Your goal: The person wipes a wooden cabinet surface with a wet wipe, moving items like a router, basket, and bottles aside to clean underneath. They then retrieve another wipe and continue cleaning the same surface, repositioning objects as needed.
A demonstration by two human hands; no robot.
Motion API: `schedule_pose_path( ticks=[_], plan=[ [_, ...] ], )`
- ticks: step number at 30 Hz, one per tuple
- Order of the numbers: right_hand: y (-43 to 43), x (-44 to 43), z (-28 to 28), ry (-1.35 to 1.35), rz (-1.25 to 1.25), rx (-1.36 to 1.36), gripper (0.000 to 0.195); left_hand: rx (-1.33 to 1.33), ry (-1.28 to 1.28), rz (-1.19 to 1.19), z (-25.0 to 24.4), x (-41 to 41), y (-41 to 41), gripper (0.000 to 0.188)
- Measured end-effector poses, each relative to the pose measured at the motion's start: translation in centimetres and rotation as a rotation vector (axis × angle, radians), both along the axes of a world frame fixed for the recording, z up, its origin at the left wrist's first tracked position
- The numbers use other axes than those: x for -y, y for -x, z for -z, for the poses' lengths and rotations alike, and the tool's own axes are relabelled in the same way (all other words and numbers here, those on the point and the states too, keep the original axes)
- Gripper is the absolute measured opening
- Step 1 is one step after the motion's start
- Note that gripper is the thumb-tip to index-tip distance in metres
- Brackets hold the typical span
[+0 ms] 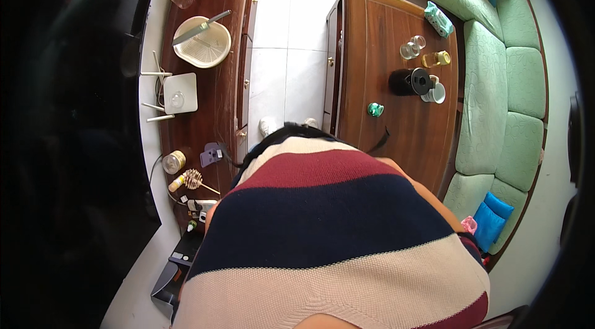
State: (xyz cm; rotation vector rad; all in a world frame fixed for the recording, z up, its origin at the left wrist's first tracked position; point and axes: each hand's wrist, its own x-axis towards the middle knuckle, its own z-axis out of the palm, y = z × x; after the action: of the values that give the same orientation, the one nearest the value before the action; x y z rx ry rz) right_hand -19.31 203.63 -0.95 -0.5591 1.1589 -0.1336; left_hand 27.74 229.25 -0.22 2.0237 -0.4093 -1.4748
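Neither of my hands is in view; only strips of my arms show beside my striped knit top point(307, 217). A wooden coffee table point(372, 50) stands on my right. On it are a black kettle point(409, 82), a white mug point(436, 93), two clear glasses, a yellow-tinted bottle point(435, 59), a wet-wipe pack point(438, 19) and a small green item point(375, 109). To my left runs a wooden cabinet point(223, 96). It bears a cream basket point(204, 52) with a knife point(197, 30) across its rim, and a small white stool point(181, 92) lying on its side.
Behind the table stretches a green sofa point(485, 96) with a blue cushion point(495, 219). A large dark television screen point(83, 119) borders the cabinet. Orange-lidded bottles, a lidded jar point(174, 162) and a purple phone stand point(211, 154) stand there too. White floor tiles point(288, 26) lie between.
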Motion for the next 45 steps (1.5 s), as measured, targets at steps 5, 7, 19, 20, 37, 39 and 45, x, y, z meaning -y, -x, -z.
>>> schedule_pose_path(
  ticks=[5,7,19,20,37,39,45],
  plan=[
    [-9.9,4.7,-5.5,0.271,-0.29,-0.062,0.024,-0.101,0.234,0.008,-2.1,9.2,1.0,0.015],
    [-11.8,5.8,-6.5,0.082,-0.204,0.016,0.021,-0.076,0.209,0.109,-3.8,14.3,2.7,0.015],
    [-17.0,7.4,-7.9,0.257,-0.135,0.023,0.049,-0.492,0.25,-0.017,-6.9,22.0,6.2,0.035],
    [-17.3,7.6,-8.0,0.217,-0.144,0.029,0.044,-0.547,0.266,-0.01,-6.5,22.2,6.0,0.034],
    [-22.3,6.6,-8.6,0.468,-0.42,0.097,0.064,-0.383,0.363,-0.001,-5.5,21.1,6.9,0.029],
    [-22.8,6.2,-8.1,0.438,-0.403,0.122,0.059,-0.424,0.432,-0.076,-5.8,21.0,7.5,0.024],
    [-23.5,6.0,-9.4,0.528,-0.38,0.073,0.061,-0.388,0.508,-0.093,-6.8,20.9,7.6,0.027]
  ],
)
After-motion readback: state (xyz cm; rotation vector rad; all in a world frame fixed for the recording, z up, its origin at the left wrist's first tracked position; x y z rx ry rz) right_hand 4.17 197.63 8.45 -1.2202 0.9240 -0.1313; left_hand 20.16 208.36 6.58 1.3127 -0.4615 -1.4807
